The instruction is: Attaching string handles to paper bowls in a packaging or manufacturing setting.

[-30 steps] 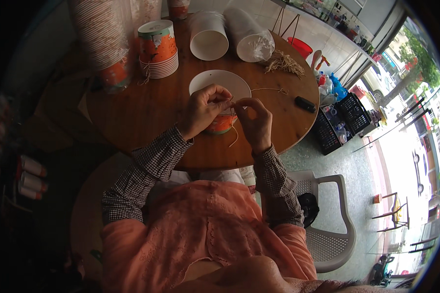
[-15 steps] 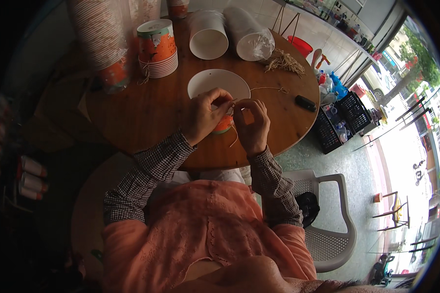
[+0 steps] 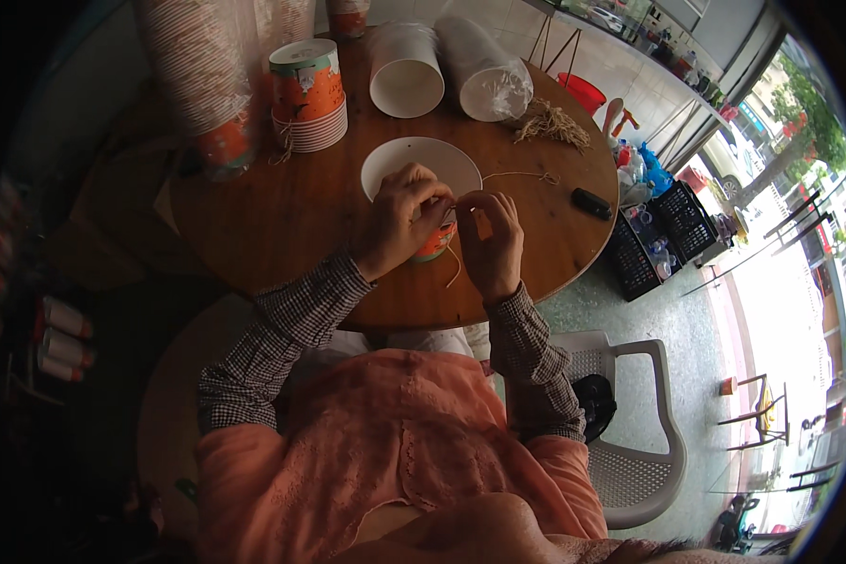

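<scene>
Left side, toward the far edge of the round wooden table, an upturned stack of orange paper tubs. Here's the left hand, curled, thumb and forefinger pinched, seemingly on the thin string, over the near rim of the white-lined paper tub mid-table. Barely a fingertip shift this past second, so the fine string work looks unfinished. The right hand meets it, thumb and forefinger pinching too, other fingers loosely bent!

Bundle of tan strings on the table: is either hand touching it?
No, the bundle lies beside the plastic-wrapped tubs, while the left hand and right hand are close together at the open tub.
</scene>
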Motion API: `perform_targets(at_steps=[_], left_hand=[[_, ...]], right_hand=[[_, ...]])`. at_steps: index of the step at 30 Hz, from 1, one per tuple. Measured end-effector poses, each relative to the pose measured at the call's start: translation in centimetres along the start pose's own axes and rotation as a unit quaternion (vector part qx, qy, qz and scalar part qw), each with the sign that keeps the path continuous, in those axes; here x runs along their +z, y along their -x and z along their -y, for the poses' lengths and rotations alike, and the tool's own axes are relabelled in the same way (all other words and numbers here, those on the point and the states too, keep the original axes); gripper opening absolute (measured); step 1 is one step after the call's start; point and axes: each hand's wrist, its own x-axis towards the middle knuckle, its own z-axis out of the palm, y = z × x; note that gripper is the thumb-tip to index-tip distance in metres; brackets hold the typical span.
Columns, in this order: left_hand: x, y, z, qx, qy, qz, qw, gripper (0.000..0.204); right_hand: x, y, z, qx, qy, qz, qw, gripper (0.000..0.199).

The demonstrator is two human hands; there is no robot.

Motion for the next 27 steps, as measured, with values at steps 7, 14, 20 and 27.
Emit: perform_targets(at_steps=[7, 14, 20, 27], left_hand=[[-1.9, -1.0, 1.4, -0.296, 0.367, 0.163, 0.866, 0.016], [-1.8, -1.3, 1.1, -0.365, 0.388, 0.151, 0.833, 0.023], [-1.2, -1.5, 1.1, -0.354, 0.370, 0.160, 0.844, 0.021], [0.2, -0.7, 1.4, -0.267, 0.324, 0.129, 0.898, 0.014]], right_hand=[[0.8, -0.1, 0.3, 0.022, -0.064, 0.012, 0.998, 0.007], [0.7, 0.0, 0.8, 0.074, -0.087, -0.003, 0.993, 0.010], [-0.3, -0.6, 0.5, -0.062, 0.019, -0.035, 0.997, 0.011], [-1.2, -0.7, -0.3, -0.059, 0.059, 0.006, 0.997, 0.009]])
